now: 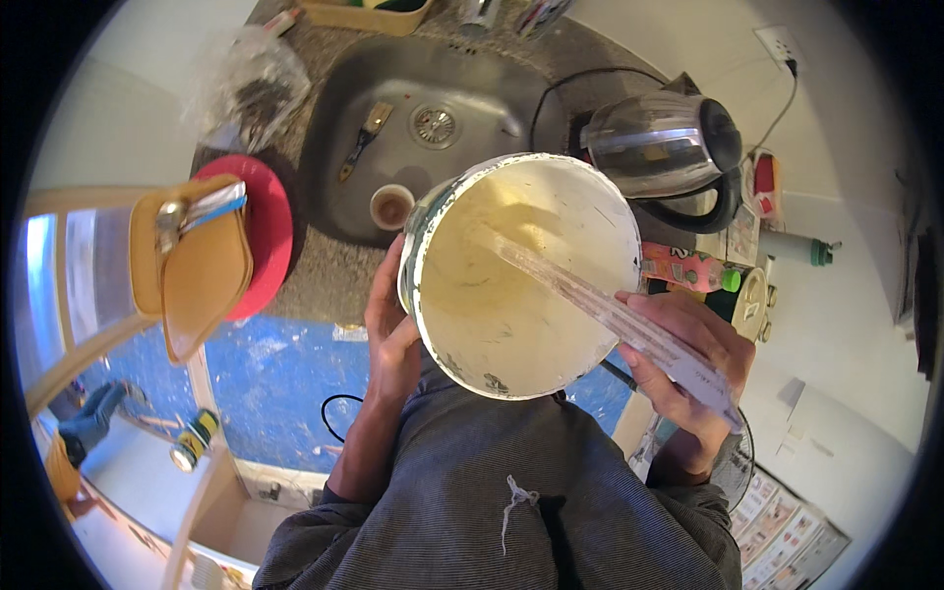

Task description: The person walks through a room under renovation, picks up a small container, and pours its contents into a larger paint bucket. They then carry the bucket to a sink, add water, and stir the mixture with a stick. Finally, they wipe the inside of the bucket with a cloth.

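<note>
A white bucket (462, 359) is tilted so that its mouth faces me, with smears of pale paint over the inside. My left hand (390, 339) holds the bucket's left side, its fingers partly behind the wall. A flat paint-coated stick (580, 293) slants into the bucket, its far end resting against the pale inside. Fingers and thumb of my right hand (688, 364) are closed around the stick's upper part, just outside the right rim. Whether liquid paint lies in the bucket, I cannot tell.
Beyond the bucket is a steel sink (339, 93) holding a paintbrush (366, 141) and a small cup (393, 207). A kettle (649, 146) and pink bottle (683, 267) stand right. A plastic bag (254, 88) and red round item (265, 241) lie left. Another person (90, 421) shows lower left.
</note>
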Available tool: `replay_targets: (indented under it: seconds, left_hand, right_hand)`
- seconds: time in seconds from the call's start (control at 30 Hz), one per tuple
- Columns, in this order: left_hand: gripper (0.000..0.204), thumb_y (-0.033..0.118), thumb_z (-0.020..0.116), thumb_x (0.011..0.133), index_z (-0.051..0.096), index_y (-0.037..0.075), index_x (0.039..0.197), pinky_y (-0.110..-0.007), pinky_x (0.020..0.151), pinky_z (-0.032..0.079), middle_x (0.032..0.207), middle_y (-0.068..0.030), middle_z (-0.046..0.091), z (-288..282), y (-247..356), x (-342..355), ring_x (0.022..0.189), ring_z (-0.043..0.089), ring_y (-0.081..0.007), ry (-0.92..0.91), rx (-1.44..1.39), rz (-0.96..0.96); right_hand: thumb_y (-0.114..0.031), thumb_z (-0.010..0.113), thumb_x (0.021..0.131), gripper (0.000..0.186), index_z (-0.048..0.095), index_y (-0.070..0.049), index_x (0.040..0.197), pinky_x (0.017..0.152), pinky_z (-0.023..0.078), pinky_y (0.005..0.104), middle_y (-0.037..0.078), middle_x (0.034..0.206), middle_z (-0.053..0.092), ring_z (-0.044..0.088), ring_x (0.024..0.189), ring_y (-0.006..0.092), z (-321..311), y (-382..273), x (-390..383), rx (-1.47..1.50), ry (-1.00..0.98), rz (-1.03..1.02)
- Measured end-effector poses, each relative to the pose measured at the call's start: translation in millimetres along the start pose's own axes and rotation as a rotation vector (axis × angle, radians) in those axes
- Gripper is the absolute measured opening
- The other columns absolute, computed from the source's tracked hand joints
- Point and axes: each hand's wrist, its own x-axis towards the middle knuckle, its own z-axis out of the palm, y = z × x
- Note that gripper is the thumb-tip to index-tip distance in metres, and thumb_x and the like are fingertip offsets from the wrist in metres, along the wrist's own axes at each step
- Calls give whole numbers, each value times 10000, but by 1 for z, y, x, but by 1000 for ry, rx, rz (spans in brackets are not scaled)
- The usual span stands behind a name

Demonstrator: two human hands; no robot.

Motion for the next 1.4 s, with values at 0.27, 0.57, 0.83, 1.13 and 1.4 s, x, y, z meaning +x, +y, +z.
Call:
replay_targets:
  seconds: [0.27,0.57,0.83,1.13,1.4]
  left_hand:
    - [863,272,702,774,342,-25,1500,-388,1129,344,1463,-163,461,-18,-31,-40,1340,457,-250,185,26,61]
    - [699,257,617,842,411,-9,1455,-359,1076,390,1382,-133,529,-19,-43,-63,1276,508,-230,267,-9,96]
    - [658,145,657,844,438,-23,1441,-404,1038,446,1380,-158,538,-22,-18,-77,1235,551,-261,246,260,-40]
    - [897,28,722,746,284,-2,1528,-437,1146,333,1530,-210,351,-9,-15,-85,1412,374,-300,146,508,327]
    - [1066,82,808,687,171,-1,1537,-456,1151,303,1511,-230,340,23,-10,-81,1408,356,-337,124,739,486]
  right_hand:
    - [-3,753,672,506,641,42,1163,794,603,402,196,1088,688,696,951,322,39,22,-20,116,-219,-449]
    - [-29,729,643,535,633,32,1166,800,590,390,144,1083,655,672,958,310,15,14,-13,88,-529,-520]
    - [15,774,664,442,673,-19,1093,912,559,406,114,1067,678,679,1049,299,24,13,-6,58,-263,-460]
    - [47,723,812,209,575,-16,678,519,468,278,70,637,616,600,549,156,93,-1,13,661,16,-412]
    - [1,657,902,264,513,-40,685,443,389,281,31,553,531,479,462,100,115,-4,24,706,125,-338]
